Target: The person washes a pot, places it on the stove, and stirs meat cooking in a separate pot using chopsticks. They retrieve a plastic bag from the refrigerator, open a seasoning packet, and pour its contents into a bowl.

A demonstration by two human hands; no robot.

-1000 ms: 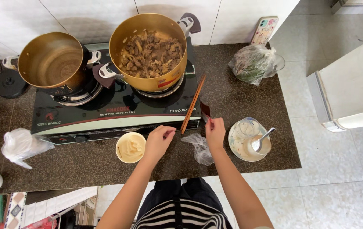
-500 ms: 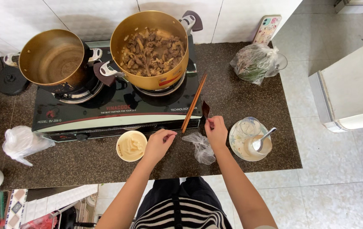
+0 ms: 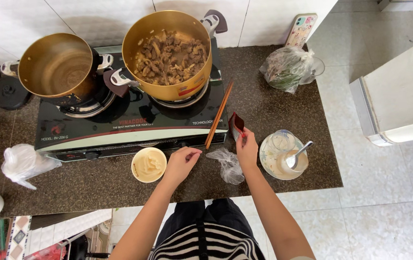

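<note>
My right hand [image 3: 247,147] pinches a small dark red packet [image 3: 237,123] at the front right corner of the black gas stove [image 3: 134,120]. My left hand [image 3: 181,162] hovers over the dark speckled counter [image 3: 95,185] with fingers loosely curled and nothing in it. It sits between a small cream-filled bowl [image 3: 148,164] and a crumpled clear plastic bag [image 3: 227,164]. Long wooden chopsticks [image 3: 219,114] lie slanted across the stove's right edge.
A brass pot of browned meat [image 3: 168,54] and an empty brass pot [image 3: 57,67] sit on the burners. A plate with a glass and spoon [image 3: 283,156] lies right of my hand. A bag of greens [image 3: 288,67], a phone [image 3: 301,30], and a white bag [image 3: 21,163] are around.
Both hands have stayed almost in place at the stove's front edge. My left hand's fingers have curled slightly. The view has shifted a little.
</note>
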